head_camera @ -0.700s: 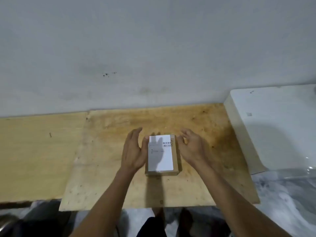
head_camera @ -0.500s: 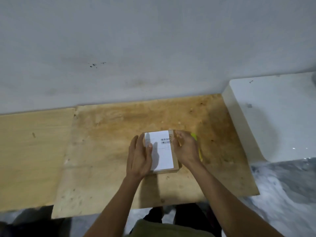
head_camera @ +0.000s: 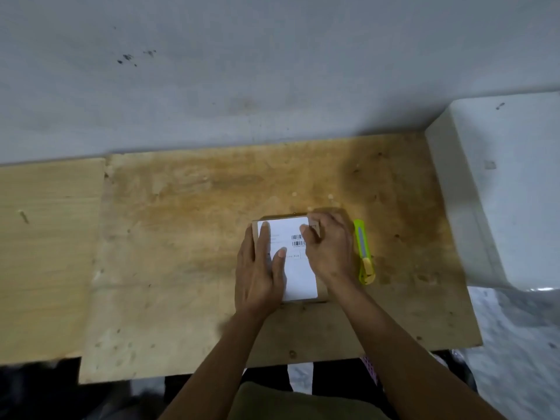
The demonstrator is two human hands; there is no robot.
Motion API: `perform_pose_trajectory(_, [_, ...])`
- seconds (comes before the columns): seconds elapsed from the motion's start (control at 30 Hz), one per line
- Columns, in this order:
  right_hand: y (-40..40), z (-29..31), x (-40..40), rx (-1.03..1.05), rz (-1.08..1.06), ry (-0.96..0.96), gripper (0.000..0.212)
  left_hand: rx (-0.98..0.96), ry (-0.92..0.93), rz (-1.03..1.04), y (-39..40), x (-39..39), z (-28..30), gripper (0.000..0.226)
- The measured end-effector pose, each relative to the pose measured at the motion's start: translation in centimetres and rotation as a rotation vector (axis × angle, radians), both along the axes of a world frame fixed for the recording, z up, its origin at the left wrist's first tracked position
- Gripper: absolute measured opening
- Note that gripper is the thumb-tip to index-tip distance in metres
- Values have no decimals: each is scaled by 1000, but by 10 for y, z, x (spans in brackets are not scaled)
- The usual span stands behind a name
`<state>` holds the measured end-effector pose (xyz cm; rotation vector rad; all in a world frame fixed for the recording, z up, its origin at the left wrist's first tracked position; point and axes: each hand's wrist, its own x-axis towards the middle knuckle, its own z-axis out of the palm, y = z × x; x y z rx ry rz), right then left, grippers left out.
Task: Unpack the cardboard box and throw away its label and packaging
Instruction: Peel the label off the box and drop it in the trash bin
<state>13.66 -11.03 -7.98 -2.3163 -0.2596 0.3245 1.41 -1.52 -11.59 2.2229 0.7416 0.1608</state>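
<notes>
Left hand (head_camera: 260,268) presses flat on the label (head_camera: 298,268); right hand (head_camera: 328,247) pinches its far-right corner, box (head_camera: 321,295) lengthwise beneath.

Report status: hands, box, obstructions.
Left hand flat on label, steadying box. Right hand picking at label's far corner. Box shut. Knife beside it, unused.

The cardboard box (head_camera: 256,234) at centre frame is brown, and its label (head_camera: 298,268) is white with black barcodes. Just right of it, the utility knife (head_camera: 363,253) is neon yellow-green with a grey strip. The plywood board (head_camera: 188,225) is mottled tan and orange-brown, the wall (head_camera: 272,71) across the upper frame pale grey with dark specks.
</notes>
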Motion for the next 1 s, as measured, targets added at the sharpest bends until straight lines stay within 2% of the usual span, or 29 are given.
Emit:
perform_pose_trajectory(0.57, [13,-12,-5,40,-123,-70,11,10,5,59,1,2,-5,62])
perform_pose_trajectory(0.73, [18,-11,1,72,-169,5,3,19,-9,48,1,3,-7,63])
perform_pose_trajectory(1.0, [17,-9,1,-10,-32,-9,9,59,-48,48,1,3,-10,62])
